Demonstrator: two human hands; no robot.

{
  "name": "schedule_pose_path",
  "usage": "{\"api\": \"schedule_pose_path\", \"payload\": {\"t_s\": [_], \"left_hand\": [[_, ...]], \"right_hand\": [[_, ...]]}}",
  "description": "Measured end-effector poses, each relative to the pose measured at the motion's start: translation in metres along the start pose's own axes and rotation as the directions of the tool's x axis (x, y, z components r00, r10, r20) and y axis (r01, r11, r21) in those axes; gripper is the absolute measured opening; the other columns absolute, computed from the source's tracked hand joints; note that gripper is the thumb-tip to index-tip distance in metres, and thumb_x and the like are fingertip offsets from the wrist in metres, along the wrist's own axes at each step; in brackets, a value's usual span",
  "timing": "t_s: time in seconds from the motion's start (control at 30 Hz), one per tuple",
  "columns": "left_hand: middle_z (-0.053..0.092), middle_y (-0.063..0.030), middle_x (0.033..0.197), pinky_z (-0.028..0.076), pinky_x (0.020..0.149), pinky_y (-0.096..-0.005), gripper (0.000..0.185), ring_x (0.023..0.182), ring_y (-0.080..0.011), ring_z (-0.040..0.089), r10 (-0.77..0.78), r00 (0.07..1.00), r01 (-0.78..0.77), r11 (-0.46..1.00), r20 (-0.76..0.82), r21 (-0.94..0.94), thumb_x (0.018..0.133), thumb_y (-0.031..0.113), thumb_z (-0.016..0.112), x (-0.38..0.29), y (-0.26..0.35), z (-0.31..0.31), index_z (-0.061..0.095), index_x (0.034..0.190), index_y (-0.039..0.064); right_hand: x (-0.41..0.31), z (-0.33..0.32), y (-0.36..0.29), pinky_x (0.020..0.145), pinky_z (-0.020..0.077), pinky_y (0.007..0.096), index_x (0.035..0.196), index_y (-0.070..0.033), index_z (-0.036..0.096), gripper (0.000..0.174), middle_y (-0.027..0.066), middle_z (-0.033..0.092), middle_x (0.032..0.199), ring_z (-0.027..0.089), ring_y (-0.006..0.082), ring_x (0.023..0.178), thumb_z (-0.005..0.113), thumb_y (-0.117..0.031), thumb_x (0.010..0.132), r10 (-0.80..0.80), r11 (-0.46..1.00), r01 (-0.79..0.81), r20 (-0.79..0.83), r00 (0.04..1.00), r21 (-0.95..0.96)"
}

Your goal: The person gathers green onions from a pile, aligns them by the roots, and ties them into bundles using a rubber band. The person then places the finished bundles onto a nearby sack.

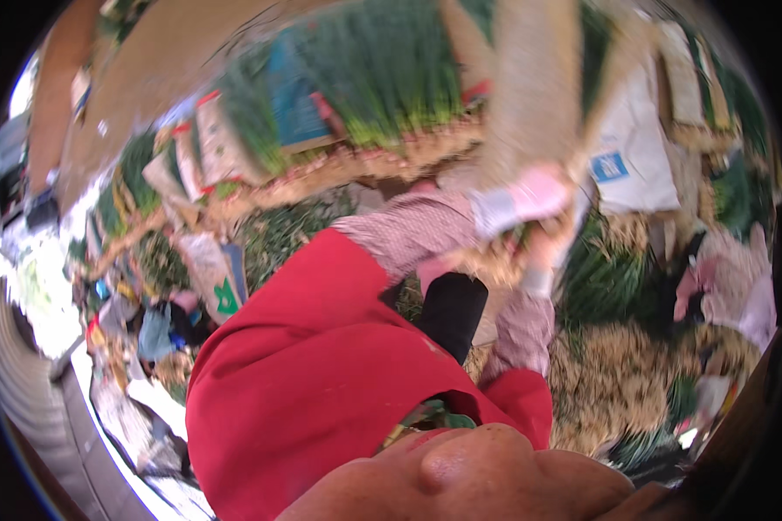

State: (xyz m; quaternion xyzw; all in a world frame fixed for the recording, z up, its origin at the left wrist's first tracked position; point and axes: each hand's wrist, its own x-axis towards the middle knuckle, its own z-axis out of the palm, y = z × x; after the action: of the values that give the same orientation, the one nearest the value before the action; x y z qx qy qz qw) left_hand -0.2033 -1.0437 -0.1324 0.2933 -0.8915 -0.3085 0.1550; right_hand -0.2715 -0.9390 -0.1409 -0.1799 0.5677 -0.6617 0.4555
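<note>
My left hand (542,190), in a pink glove with a white cuff, is at the lower end of a long tan sheet (531,84), possibly a sack, and appears to grip it. The sheet is blurred and its far end runs out at the top of the view. My right hand (547,244) is just below the left one, beside a bunch of green onions whose pale roots (495,264) hang between my forearms. Blur and overlap hide the right fingers, so their hold is unclear. Both forearms have pink patterned sleeves under a red garment (326,378).
Upright green onions (391,71) stand in a long row ahead, with printed sacks (225,146) among them. A white sack (635,156) and loose green onions (606,273) are on the right. Another person's gloved arm (723,280) shows at the right edge. Trimmed leaves (293,241) lie ahead of me.
</note>
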Motion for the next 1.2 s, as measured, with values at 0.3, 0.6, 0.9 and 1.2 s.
{"api": "schedule_pose_path", "payload": {"t_s": [0.3,0.6,0.9,1.2], "left_hand": [[0.058,-0.0176,0.067,0.047,0.052,-0.0392,0.01,0.06,-0.0309,0.059,-0.043,0.991,0.096,0.888,-0.128,0.449,0.081,0.005,0.05,0.052,-0.198,-0.059,0.058,0.078,-0.001],[0.06,-0.032,0.103,0.045,0.084,-0.0382,0.044,0.092,-0.0391,0.059,-0.923,0.352,0.773,0.38,-0.155,-0.508,0.085,0.029,0.056,0.027,-0.388,0.091,0.055,0.101,-0.011],[0.062,-0.0314,0.096,0.045,0.086,-0.0436,0.042,0.096,-0.0445,0.059,-0.877,0.283,0.911,0.372,-0.388,-0.178,0.086,0.032,0.052,0.065,-0.381,0.106,0.061,0.093,-0.009],[0.065,-0.0272,0.083,0.05,0.077,-0.0461,0.043,0.081,-0.0415,0.064,-0.919,0.203,0.935,0.285,-0.337,-0.213,0.084,0.036,0.051,0.083,-0.428,0.14,0.065,0.082,-0.005]], "right_hand": [[0.165,0.112,0.093,0.086,0.0512,0.0392,0.122,-0.008,0.059,0.052,0.0151,0.064,0.109,0.063,0.0321,0.098,0.063,-0.005,0.07,-0.411,0.647,0.462,0.232,0.881,-0.606],[0.267,0.093,0.239,0.093,0.0461,0.0397,0.145,-0.019,0.031,0.066,0.0157,0.054,0.126,0.055,0.0313,0.111,0.058,-0.019,0.084,0.268,0.592,0.277,0.509,0.818,-0.757],[0.243,0.009,0.241,0.113,0.0104,0.056,0.151,-0.022,0.014,0.094,0.0129,0.014,0.155,0.007,0.0346,0.144,0.067,-0.047,0.078,0.176,0.35,0.193,0.267,0.948,-0.917],[0.287,0.029,0.287,0.109,0.0104,0.0664,0.151,-0.022,0.012,0.096,0.0113,0.011,0.157,0.011,0.0357,0.144,0.067,-0.049,0.078,0.356,0.022,0.223,0.216,0.909,-0.974]]}}
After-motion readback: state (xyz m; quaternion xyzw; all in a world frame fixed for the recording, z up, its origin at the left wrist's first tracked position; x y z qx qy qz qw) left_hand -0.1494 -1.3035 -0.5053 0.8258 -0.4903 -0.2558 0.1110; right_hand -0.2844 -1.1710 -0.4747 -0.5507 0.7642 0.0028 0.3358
